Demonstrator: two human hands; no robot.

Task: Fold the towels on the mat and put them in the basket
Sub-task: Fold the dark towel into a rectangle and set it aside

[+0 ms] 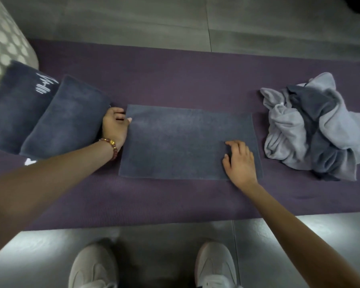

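Nearest, two pale shoes [94,267] stand on the grey tiled floor [164,246], toes close to the near edge of the purple mat [175,80]. On the mat's middle lies a dark grey towel [181,142], spread flat as a rectangle with bare mat between its near edge and the floor. The right hand [240,163] rests palm down on the towel's near right corner, fingers loosely spread and gripping nothing. The left hand [114,126], a beaded bracelet [110,145] at its wrist, sits at the towel's left edge with its fingers curled onto the far left corner; whether they pinch the cloth cannot be told. Just left of that hand, touching it, lies a folded dark towel [64,119], and beside that another dark folded towel with white lettering [17,102]. These leave no free room on the left. To the right, apart from the flat towel, a crumpled heap of light and dark grey towels [312,129] sits on the mat. A strip of bare mat lies open beyond the flat towel. At the far left corner stands the pale perforated basket [4,44], the lettered towel against it. Past the mat, grey floor continues.
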